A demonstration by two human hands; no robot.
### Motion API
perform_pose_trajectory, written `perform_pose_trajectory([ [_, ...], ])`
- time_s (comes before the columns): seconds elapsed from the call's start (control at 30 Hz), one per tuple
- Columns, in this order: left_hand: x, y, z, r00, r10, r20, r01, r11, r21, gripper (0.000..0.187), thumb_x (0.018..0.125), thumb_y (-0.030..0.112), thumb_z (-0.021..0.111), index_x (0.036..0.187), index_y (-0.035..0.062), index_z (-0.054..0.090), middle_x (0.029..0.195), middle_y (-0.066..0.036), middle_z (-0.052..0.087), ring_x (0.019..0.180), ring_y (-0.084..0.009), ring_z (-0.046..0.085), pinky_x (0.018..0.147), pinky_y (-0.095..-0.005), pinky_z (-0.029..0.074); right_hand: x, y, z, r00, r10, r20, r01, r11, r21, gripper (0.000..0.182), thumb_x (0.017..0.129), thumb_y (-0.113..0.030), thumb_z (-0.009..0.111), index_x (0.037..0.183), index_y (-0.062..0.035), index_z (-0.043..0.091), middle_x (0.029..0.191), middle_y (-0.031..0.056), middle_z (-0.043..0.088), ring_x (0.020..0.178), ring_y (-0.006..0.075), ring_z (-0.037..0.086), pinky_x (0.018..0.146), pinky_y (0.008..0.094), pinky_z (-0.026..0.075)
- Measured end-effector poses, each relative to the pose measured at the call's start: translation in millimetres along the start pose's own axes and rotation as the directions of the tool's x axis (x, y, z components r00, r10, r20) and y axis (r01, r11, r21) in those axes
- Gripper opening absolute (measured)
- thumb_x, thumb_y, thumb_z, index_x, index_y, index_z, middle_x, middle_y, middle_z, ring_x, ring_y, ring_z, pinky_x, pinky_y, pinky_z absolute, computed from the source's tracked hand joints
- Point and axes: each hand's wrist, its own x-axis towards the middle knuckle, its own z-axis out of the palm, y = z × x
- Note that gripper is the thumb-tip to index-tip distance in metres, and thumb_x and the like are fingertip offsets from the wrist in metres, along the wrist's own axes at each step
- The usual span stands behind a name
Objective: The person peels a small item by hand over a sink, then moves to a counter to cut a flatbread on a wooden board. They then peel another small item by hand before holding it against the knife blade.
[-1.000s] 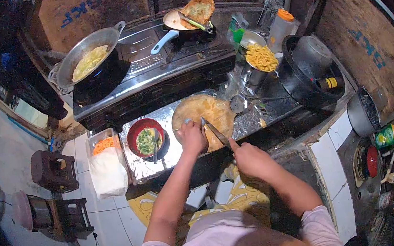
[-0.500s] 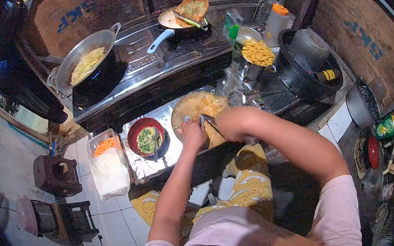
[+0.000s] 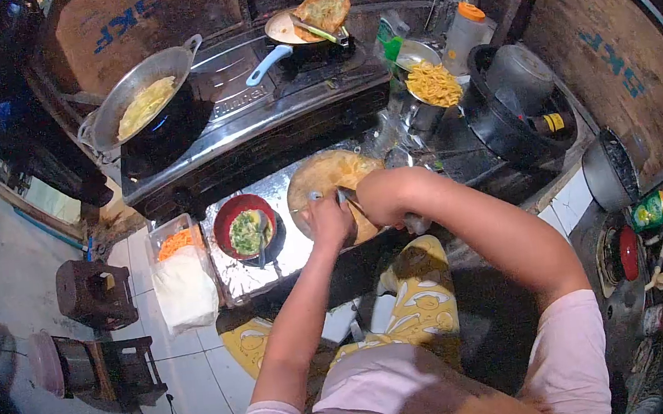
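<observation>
A round wooden chopping board (image 3: 314,180) lies on the low shiny surface in front of me. My right hand (image 3: 377,199) grips a knife (image 3: 348,195), its blade angled over the board towards my other hand. The handle end is mostly hidden by my fingers. My left hand (image 3: 330,220) presses down on the board just left of the blade, fingers curled; whatever lies under them is too small to make out. Left of the board stands a red bowl (image 3: 224,215) of chopped greens in a yellowish mix, with a spoon (image 3: 262,251) in it.
Behind the board, a stove (image 3: 240,103) carries a wok (image 3: 108,121) with frying food and a blue-handled pan (image 3: 277,57) with a browned fried piece. Right are a pot of yellow sticks (image 3: 434,87) and a black tub (image 3: 502,136). Left sits a container of orange shreds (image 3: 178,243).
My hands stay at nearly the same spot on the board, the right one shifting very slightly with the knife. The view has tilted a little.
</observation>
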Motion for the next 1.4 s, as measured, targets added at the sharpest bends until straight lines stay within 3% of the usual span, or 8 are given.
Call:
perform_pose_trajectory([
  [0.07, 0, 2, 1, 1.000, -0.009, -0.011, 0.009, 1.000, 0.005, 0.032, 0.078, 0.021, 0.058, 0.105, 0.0043, 0.062, 0.097, -0.020, 0.062, 0.103, -0.0344, 0.051, 0.088, -0.0499, 0.034, -5, -2, -4, 0.991, 0.127, 0.044, -0.134, 0.967, 0.217, 0.012, 0.069, -0.004, 0.057, 0.071, -0.0006, 0.068, 0.066, 0.0142, 0.066, 0.065, 0.0253, 0.066, 0.062, 0.0374, 0.051],
  [0.47, 0, 4, 3, 0.994, 0.023, -0.108, -0.022, 1.000, 0.014, 0.027, 0.075, 0.019, 0.060, 0.096, 0.0027, 0.064, 0.086, -0.020, 0.064, 0.087, -0.0357, 0.059, 0.083, -0.0471, 0.036, -12, -3, -2, 0.998, 0.047, 0.031, -0.047, 0.999, 0.018, 0.021, 0.062, -0.001, 0.065, 0.082, 0.0044, 0.066, 0.076, 0.0193, 0.066, 0.074, 0.0311, 0.066, 0.066, 0.0399, 0.051],
  [0.6, 0, 6, 2, 0.998, 0.000, -0.069, 0.002, 0.999, 0.033, 0.027, 0.075, 0.019, 0.060, 0.096, 0.0028, 0.064, 0.086, -0.020, 0.064, 0.088, -0.0348, 0.059, 0.082, -0.0456, 0.035, -6, 0, 1, 0.999, 0.039, 0.018, -0.040, 0.998, 0.042, 0.021, 0.061, -0.001, 0.066, 0.082, 0.0054, 0.065, 0.075, 0.0199, 0.065, 0.075, 0.0314, 0.066, 0.066, 0.0400, 0.051],
  [0.8, 0, 6, 3, 0.996, -0.005, -0.090, 0.007, 1.000, 0.016, 0.027, 0.076, 0.019, 0.060, 0.097, 0.0034, 0.064, 0.085, -0.019, 0.064, 0.090, -0.0334, 0.059, 0.082, -0.0459, 0.035, -10, -1, -4, 0.998, 0.052, 0.029, -0.055, 0.993, 0.105, 0.016, 0.069, -0.004, 0.059, 0.079, 0.0061, 0.065, 0.071, 0.0172, 0.066, 0.066, 0.0276, 0.067, 0.062, 0.0383, 0.052],
  [0.87, 1, 5, 5, 0.996, -0.004, -0.086, 0.008, 0.999, 0.038, 0.027, 0.076, 0.019, 0.059, 0.098, 0.0035, 0.064, 0.085, -0.019, 0.064, 0.089, -0.0336, 0.059, 0.082, -0.0458, 0.035, -9, 4, -4, 0.997, -0.039, 0.063, 0.034, 0.997, 0.073, 0.015, 0.071, -0.005, 0.055, 0.076, 0.0050, 0.066, 0.067, 0.0150, 0.066, 0.062, 0.0253, 0.066, 0.059, 0.0371, 0.052],
  [1.03, 3, 1, 9, 0.997, 0.006, -0.080, -0.006, 1.000, -0.002, 0.029, 0.076, 0.021, 0.059, 0.100, 0.0044, 0.063, 0.088, -0.020, 0.064, 0.089, -0.0337, 0.060, 0.082, -0.0467, 0.035, -11, 1, -5, 0.999, 0.037, 0.033, -0.042, 0.985, 0.168, 0.016, 0.071, -0.007, 0.056, 0.074, 0.0038, 0.067, 0.065, 0.0148, 0.066, 0.061, 0.0241, 0.066, 0.059, 0.0364, 0.051],
  [1.23, 3, 0, 8, 0.998, -0.033, -0.046, 0.032, 0.999, -0.040, 0.032, 0.079, 0.022, 0.056, 0.106, 0.0056, 0.062, 0.092, -0.020, 0.064, 0.093, -0.0340, 0.059, 0.086, -0.0488, 0.034, -10, 4, -5, 0.999, -0.031, 0.017, 0.028, 0.985, 0.169, 0.017, 0.070, -0.008, 0.057, 0.078, 0.0034, 0.067, 0.066, 0.0146, 0.066, 0.060, 0.0238, 0.066, 0.059, 0.0363, 0.051],
  [1.4, 7, 1, -4, 0.987, -0.104, 0.123, 0.114, 0.991, -0.071, 0.031, 0.080, 0.021, 0.055, 0.105, 0.0044, 0.063, 0.095, -0.021, 0.064, 0.097, -0.0350, 0.059, 0.091, -0.0494, 0.032, -12, 3, -8, 0.999, -0.014, 0.029, 0.007, 0.978, 0.207, 0.017, 0.069, -0.008, 0.059, 0.079, 0.0030, 0.068, 0.067, 0.0152, 0.066, 0.062, 0.0250, 0.066, 0.060, 0.0369, 0.051],
])
